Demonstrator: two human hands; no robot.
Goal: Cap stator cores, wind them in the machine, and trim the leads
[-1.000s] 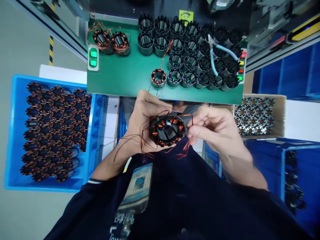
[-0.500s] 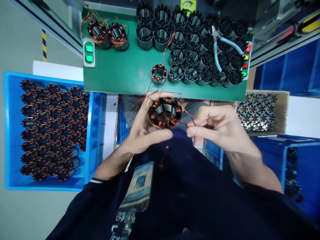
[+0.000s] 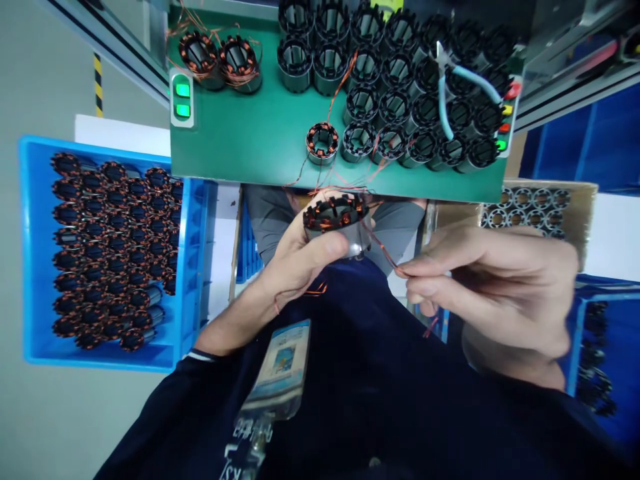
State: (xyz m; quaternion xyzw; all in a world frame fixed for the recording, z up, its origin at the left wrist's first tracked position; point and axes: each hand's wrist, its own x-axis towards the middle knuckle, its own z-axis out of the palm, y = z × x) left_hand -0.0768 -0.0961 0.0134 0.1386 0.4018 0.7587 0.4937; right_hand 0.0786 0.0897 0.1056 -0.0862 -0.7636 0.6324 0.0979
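Note:
My left hand [image 3: 310, 257] is wrapped round a motor stator [image 3: 357, 240] in front of the green bench, thumb across its near side. The stator's black toothed rim and copper windings face up and its bare metal side shows. From its right side a twisted copper wire [image 3: 384, 250] runs out to my right hand [image 3: 480, 287], which pinches the end between thumb and forefinger. Other loose copper wires stick out behind the stator toward the bench edge. A smaller-looking wound stator [image 3: 323, 143] stands on the bench just beyond, its wires trailing up and down.
On the green bench [image 3: 250, 147] stand rows of unwound stators [image 3: 363, 105], with blue-handled cutters [image 3: 444, 93] lying on them. Two wired stators [image 3: 240, 63] are at the back left. A blue crate [image 3: 27, 267] of wound stators is left; a cardboard box [image 3: 583, 220] is right.
My right hand has moved right and nearer the camera, drawing the wire out straighter. The stator in my left hand has tilted, so more of its metal side shows.

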